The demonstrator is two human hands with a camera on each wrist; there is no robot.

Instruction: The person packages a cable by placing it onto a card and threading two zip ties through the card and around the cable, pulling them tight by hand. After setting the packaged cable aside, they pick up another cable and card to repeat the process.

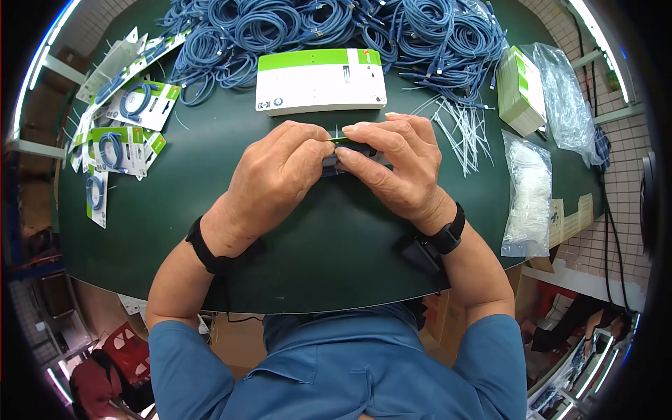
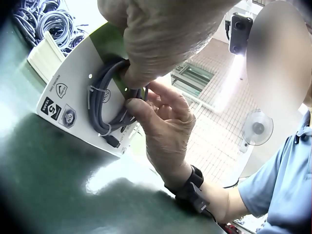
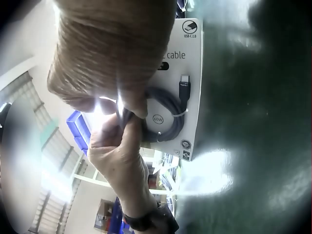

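A white and green backing card stands edge-on between the two hands, its green top edge facing up in the head view. Coiled on its face is a dark blue USB-C cable, held by thin white ties, its metal plug showing in the right wrist view. My left hand pinches the card and coil at the top edge from the left. From the right, my right hand grips the same edge, thumb on the cable side. A tie end pokes up between the fingertips. The fingers hide part of the coil.
Just beyond the hands is a white and green box. Heaped coiled cables line the back. Finished cards with cables lie left. To the right are loose white ties, a bag of ties and a stack of cards.
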